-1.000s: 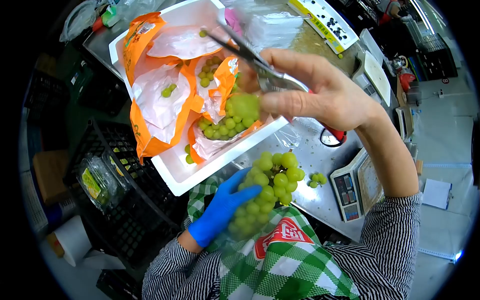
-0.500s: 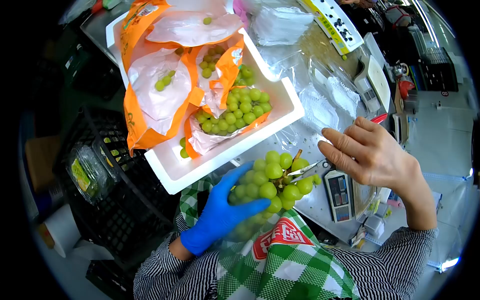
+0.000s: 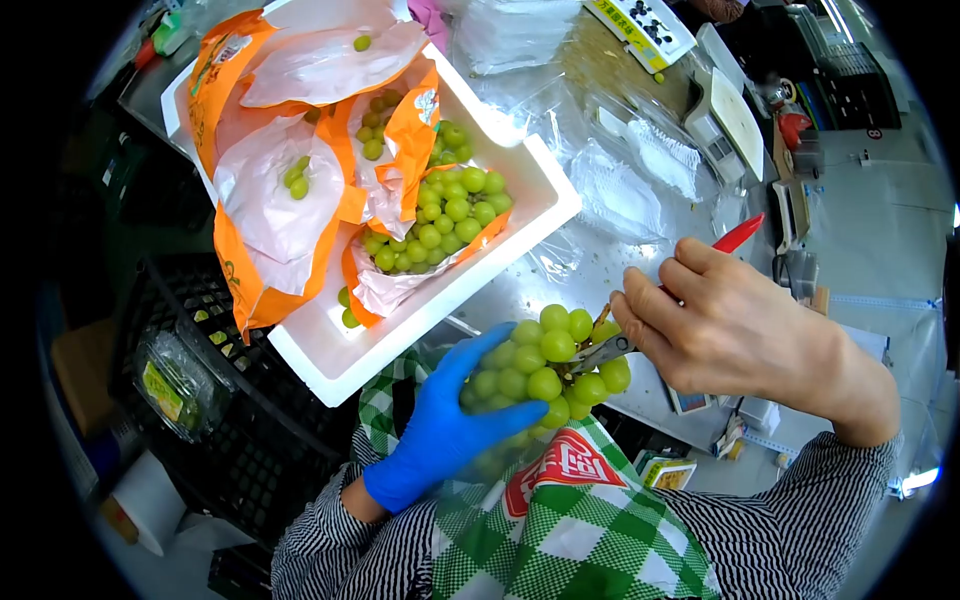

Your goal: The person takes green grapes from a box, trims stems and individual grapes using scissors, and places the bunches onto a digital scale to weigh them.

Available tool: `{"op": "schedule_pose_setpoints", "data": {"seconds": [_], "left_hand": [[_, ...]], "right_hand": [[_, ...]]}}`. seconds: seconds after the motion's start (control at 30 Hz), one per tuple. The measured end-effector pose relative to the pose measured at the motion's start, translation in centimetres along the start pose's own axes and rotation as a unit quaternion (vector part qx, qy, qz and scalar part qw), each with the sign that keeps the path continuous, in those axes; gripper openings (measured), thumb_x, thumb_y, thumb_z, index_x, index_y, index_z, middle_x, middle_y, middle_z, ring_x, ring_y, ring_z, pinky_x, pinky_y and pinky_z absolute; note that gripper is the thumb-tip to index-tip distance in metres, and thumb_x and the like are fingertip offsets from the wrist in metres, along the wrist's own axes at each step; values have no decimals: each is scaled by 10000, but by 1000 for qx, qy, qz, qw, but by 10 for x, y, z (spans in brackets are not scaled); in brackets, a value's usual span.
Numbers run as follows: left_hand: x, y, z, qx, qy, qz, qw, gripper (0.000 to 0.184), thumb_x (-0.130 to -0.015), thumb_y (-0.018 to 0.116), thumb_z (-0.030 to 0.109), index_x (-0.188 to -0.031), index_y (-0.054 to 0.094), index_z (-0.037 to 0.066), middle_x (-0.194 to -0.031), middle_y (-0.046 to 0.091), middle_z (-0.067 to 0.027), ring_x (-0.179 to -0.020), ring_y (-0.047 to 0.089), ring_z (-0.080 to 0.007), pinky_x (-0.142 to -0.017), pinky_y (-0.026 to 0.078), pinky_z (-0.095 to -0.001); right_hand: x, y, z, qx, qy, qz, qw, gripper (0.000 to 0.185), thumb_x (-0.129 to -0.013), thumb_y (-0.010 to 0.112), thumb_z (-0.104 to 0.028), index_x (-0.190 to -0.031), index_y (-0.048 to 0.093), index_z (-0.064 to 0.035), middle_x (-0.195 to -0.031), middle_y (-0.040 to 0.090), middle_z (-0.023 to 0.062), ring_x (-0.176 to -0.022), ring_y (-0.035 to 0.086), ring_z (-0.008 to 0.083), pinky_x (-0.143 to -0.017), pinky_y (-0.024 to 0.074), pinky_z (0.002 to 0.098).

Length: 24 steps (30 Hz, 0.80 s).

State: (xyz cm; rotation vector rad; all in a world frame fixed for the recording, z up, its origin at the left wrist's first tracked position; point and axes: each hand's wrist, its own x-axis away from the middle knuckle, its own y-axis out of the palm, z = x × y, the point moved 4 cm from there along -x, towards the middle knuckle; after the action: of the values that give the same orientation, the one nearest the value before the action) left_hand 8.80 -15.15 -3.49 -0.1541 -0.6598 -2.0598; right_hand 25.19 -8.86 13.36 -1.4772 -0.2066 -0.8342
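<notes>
My left hand (image 3: 438,430), in a blue glove, is wrapped round a bunch of green grapes (image 3: 543,384) in front of the checked apron. My bare right hand (image 3: 715,325) is closed on scissors (image 3: 603,352) with a red handle. Their metal blades reach in among the grapes beside the brown stem, and the tips are hidden there. Beyond the hands, a white foam box (image 3: 549,186) holds orange paper bags (image 3: 228,262) with pale linings and more green grapes (image 3: 440,226).
A black crate (image 3: 235,440) with clear plastic packs (image 3: 176,388) stands at the left. Clear plastic trays (image 3: 617,190) lie on the metal table beyond the box. Scales (image 3: 722,130) and a yellow-and-white box (image 3: 640,32) of dark fruit are farther back.
The scissors in my right hand came down from above the foam box to the bunch, and their blades are now deeper among the grapes. The view has shifted, with the box farther left.
</notes>
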Motion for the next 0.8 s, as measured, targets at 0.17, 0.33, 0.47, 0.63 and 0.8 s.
{"op": "schedule_pose_setpoints", "data": {"seconds": [0.17,0.33,0.47,0.63,0.8], "left_hand": [[-4,0,0,-17,-21,-28,999,774,-740,838,248,-1386,465,44,-1328,537,-117,-1237,501,-214,-1055,410,-370],[-8,-2,4,-19,-20,-47,999,775,-738,839,245,-1387,464,46,-1327,541,-115,-1227,511,-216,-1052,414,-370],[-11,-5,0,-7,-15,-51,999,772,-743,834,224,-1391,459,36,-1339,536,-120,-1235,510,-219,-1057,412,-369],[-11,-7,-1,-8,-27,-64,998,770,-746,831,210,-1393,455,29,-1341,533,-131,-1234,512,-219,-1054,416,-366],[-10,-9,-3,-22,-23,-73,997,771,-741,835,218,-1385,459,23,-1312,545,-128,-1219,517,-216,-1047,421,-366]], "right_hand": [[-1,2,6,-32,-17,-18,999,295,-725,688,-111,-982,694,34,-912,651,92,-729,610,170,-704,501,300],[0,1,10,-29,-4,12,1000,169,-710,653,-126,-809,674,10,-742,579,56,-687,591,186,-644,461,297],[0,-5,12,-50,6,-36,998,248,-724,681,-108,-933,694,25,-833,614,70,-697,588,168,-680,488,299],[-5,-2,8,-65,5,-53,996,239,-729,676,-124,-920,684,18,-774,572,54,-685,569,165,-656,474,300],[-6,3,2,-83,5,-81,993,220,-732,667,-125,-896,675,22,-761,567,44,-697,585,174,-661,479,296]]}}
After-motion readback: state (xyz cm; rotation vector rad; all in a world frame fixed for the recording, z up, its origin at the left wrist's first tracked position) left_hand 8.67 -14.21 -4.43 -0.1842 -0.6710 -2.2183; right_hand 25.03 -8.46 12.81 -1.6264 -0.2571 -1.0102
